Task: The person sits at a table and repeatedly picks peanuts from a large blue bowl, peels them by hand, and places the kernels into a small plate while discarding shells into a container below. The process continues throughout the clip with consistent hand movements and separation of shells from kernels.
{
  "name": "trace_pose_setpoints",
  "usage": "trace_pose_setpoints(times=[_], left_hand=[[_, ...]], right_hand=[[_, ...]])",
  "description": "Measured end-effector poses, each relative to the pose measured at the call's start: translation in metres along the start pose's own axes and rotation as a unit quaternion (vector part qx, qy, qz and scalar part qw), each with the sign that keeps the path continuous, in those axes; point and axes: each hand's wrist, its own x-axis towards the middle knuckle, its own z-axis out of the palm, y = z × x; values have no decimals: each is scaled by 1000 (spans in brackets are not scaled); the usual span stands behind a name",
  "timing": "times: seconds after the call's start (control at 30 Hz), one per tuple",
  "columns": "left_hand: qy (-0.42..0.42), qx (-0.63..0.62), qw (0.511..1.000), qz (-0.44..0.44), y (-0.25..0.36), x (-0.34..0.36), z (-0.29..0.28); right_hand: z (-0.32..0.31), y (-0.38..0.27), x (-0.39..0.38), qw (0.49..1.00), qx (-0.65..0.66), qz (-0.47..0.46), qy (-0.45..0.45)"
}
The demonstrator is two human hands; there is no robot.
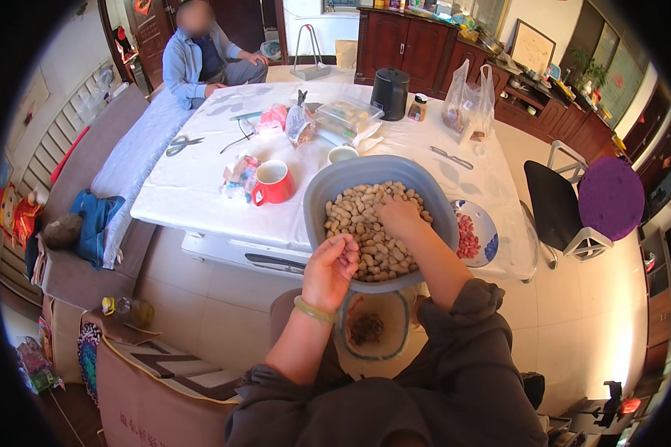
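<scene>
A grey basin [317, 195] full of unshelled peanuts [365, 216] stands at the table's near edge. My right hand [401, 218] reaches down into the peanuts, its fingertips hidden among them. Over the basin's near left rim, my left hand [334, 267] is closed with its fingers curled in; anything inside it is hidden. A bangle [314, 310] circles my left wrist. To the basin's right, a white and blue plate [485, 223] holds pink shelled peanuts [467, 240]. Below the basin, between my legs, a bin [402, 344] has dark brown scraps at its bottom.
A red mug [274, 183], a white cup [342, 154], scissors [180, 144], a knife [452, 157], a black kettle [390, 94] and plastic bags [468, 104] lie about the table. A person [205, 56] sits at the far left. A black chair [552, 200] stands at right.
</scene>
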Motion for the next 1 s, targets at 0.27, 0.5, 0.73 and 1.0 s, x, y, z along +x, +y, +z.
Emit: trace_pose_setpoints(times=[0.27, 0.5, 0.73, 1.0], left_hand=[[-5, -3, 1000, -4, 0, 0, -4], [-12, 15, 1000, 10, 0, -3, -1], [-15, 72, 997, -7, -20, -11, 18], [-43, 181, 983, -2, -42, -13, 31]], right_hand=[[7, -3, 6, 999, -35, 7, -7], [-15, 16, -21, 913, 360, 9, 194], [-26, 6, -91, 663, 732, -45, 153], [-18, -2, -124, 582, 792, -65, 172]])
